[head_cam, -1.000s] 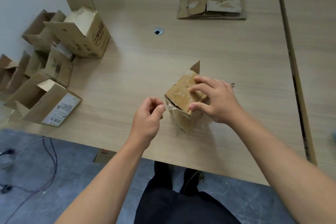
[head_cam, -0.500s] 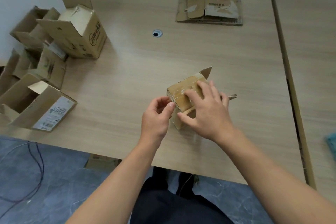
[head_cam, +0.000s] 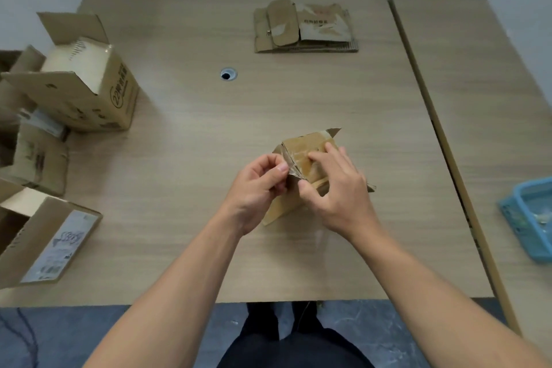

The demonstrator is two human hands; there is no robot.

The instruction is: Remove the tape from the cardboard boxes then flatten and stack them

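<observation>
Now small cardboard box (head_cam: 302, 149) sits tilted mid wooden table (head_cam: 179, 188), right hand (head_cam: 339, 191) curled over its top, thumb on near side, left hand (head_cam: 257, 185) pinching clear tape (head_cam: 294, 172) at its left corner, flattened box stack (head_cam: 304, 30) well beyond.

A wooden table (head_cam: 179, 218) has a round cable hole (head_cam: 228, 74). A second table (head_cam: 478, 84) stands just beside it, carrying a blue basket (head_cam: 511, 219). Grey floor (head_cam: 89, 337) lies below.

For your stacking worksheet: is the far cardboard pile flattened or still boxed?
Flattened: the cardboard pile lies flat on the table, with its flaps spread out.
</observation>
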